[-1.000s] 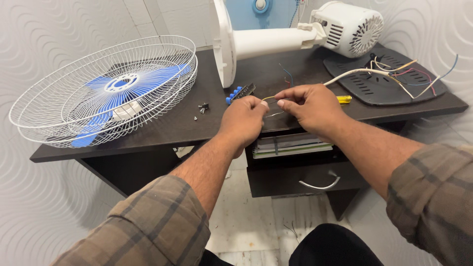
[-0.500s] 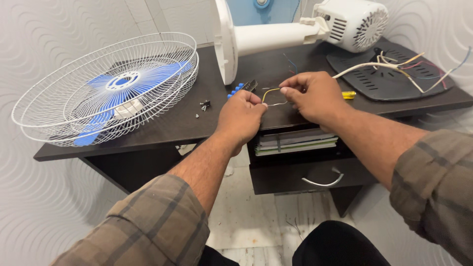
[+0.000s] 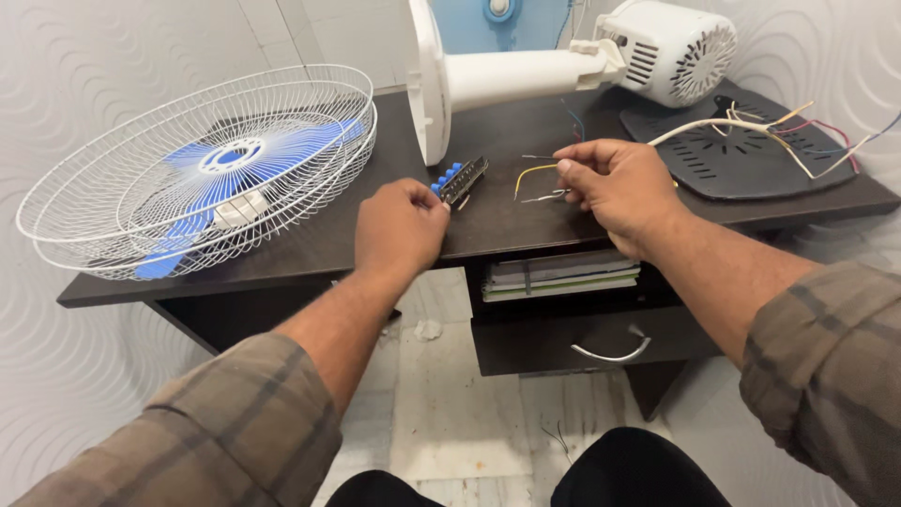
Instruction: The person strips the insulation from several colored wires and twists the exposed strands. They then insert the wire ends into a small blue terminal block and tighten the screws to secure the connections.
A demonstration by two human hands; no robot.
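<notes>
Now hands (image 3: 511, 207) at wires (image 3: 537, 183), switch block (image 3: 460, 178).

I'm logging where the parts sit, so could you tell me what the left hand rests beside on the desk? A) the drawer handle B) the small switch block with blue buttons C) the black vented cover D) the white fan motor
B: the left hand sits closed at the desk's front edge, right beside the switch block with blue buttons.

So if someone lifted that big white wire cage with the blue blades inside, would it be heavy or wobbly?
Probably light for its size: the fan cage is mostly thin wire and air. It might flex slightly. Its rim overhangs the desk edge, so a nudge could tip it.
</notes>
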